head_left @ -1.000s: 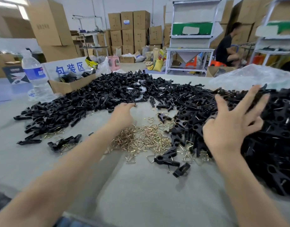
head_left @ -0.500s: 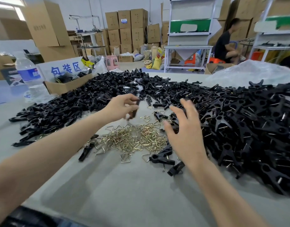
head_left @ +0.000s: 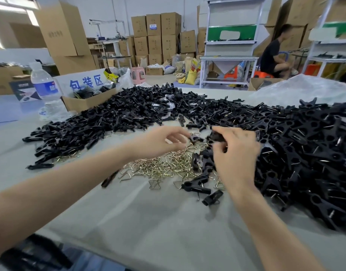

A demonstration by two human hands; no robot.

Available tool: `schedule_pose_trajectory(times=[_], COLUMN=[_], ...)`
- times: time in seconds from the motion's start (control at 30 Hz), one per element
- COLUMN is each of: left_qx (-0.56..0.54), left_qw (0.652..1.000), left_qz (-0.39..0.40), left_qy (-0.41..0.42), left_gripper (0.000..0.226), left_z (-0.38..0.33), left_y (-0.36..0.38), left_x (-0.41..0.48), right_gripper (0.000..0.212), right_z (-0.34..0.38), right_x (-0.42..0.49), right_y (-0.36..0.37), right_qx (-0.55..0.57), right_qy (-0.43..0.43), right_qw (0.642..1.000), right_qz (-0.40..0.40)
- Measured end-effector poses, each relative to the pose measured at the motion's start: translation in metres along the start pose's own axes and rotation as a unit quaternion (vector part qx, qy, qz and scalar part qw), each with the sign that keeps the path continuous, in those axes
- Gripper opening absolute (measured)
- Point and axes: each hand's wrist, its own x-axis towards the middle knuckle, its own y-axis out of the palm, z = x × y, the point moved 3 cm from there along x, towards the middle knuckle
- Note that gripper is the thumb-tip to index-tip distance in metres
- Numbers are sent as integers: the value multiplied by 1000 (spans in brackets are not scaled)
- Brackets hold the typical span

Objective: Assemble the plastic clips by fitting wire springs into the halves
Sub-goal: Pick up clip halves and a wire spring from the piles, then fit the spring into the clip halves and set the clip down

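left hand: thumb and forefinger pinch a small black clip half, other fingers loosely curled. right hand: seen from the back, motion-blurred, fingers curled round a second black piece; cannot tell whether that is a half or a whole clip. the two pieces sit just apart in the gap between the hands.

wire springs: loose brass-coloured heap on the grey table, under and between both hands, spreading toward the left forearm.

beyond the left hand: long heap of black halves. right of the right hand and past its wrist: bigger heap of black clips, wire showing in many. just inside the right wrist: a loose clip lying flat at the springs' edge.

far beyond the left hand: water bottle, open cardboard box. far beyond the right hand: crumpled clear plastic bag.
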Motion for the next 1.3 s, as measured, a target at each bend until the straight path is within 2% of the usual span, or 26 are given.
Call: schedule_pose_trajectory(times=[0.07,0.1,0.17,0.23,0.3,0.33,0.43,0.5,0.6,0.7,0.9,1.0,1.1,1.17,1.23,1.3], left_qx=[106,150,207,257,285,277,287,314,280,263,278,272,220,162,40,-138], left_qw=[994,988,974,955,947,951,953,939,927,942,945,948,959,969,974,962], left_qz=[17,25,55,92,102,96,33,4,90,79,8,-24,-42,-91,-158,-192], left_qy=[-19,-36,-75,-112,-110,-98,-90,-142,-231,-192,-172,-162,-175,-164,-156,-138], left_gripper=[34,38,45,44,37,35,36,35,35,28,26,27,27,23,18,12], left_z=[12,20,37,51,55,55,59,69,82,82,76,79,76,65,48,26], left_y=[-9,-13,-22,-26,-24,-23,-39,-59,-66,-57,-68,-73,-71,-69,-61,-42], left_x=[-9,-15,-26,-38,-46,-49,-58,-70,-94,-102,-93,-86,-76,-65,-52,-35], right_gripper=[43,43,39,35,31,31,27,23,31,37,28,25,26,24,23,26], right_z=[-7,-7,-3,4,8,8,8,8,6,5,2,3,0,-1,-1,1], right_x=[2,1,-1,-9,-18,-22,-24,-21,-18,-17,-17,-13,-11,-10,-11,-11], right_y=[-1,1,9,23,36,40,42,40,38,39,36,32,30,27,27,27], right_qx=[-142,-160,-139,-131,-159,-173,-186,-155,-135,-130,-71,-4,58,108,147,177], right_qy=[3,5,-19,-64,-64,-51,-39,-26,-19,-44,-73,-43,6,52,89,101], right_qw=[990,986,982,961,932,925,929,940,945,952,974,987,987,982,974,967], right_qz=[15,44,124,234,319,335,317,303,296,272,202,152,150,148,150,151])
